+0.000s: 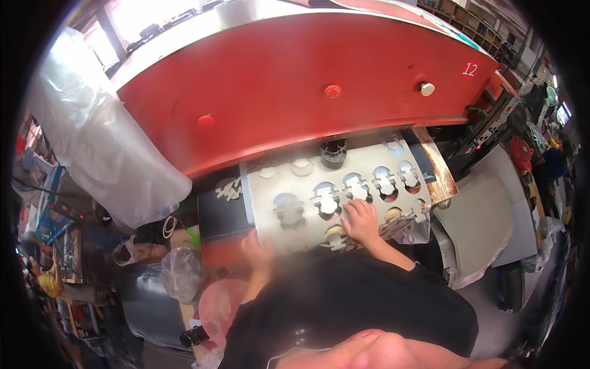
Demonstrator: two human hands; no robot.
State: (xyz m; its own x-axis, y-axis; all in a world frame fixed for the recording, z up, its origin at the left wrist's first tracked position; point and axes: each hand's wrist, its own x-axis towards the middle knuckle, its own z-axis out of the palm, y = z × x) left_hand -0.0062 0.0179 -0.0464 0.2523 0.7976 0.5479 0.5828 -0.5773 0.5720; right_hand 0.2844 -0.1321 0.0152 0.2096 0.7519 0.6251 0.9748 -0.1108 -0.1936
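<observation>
A pale beige sheet (279,184) with rows of cut-out shapes lies on the bed beneath a red press. Its near edge hangs down in front of my body. My left hand (258,251) is at the sheet's near left corner, its fingers smeared by motion. On the near part of the sheet rests my right hand (361,222), fingers stretched over it beside the cut-outs. A cut piece (327,198) sits within its opening just left of that hand. Farther back, a dark cutting die (334,154) stands on the sheet under the press's edge.
The red press beam (270,92) spans the far side, with knobs on its front. A clear plastic sheet (117,147) hangs at the left. Grey sheets (479,215) are stacked at the right. A pink basket (221,307) stands near my left forearm.
</observation>
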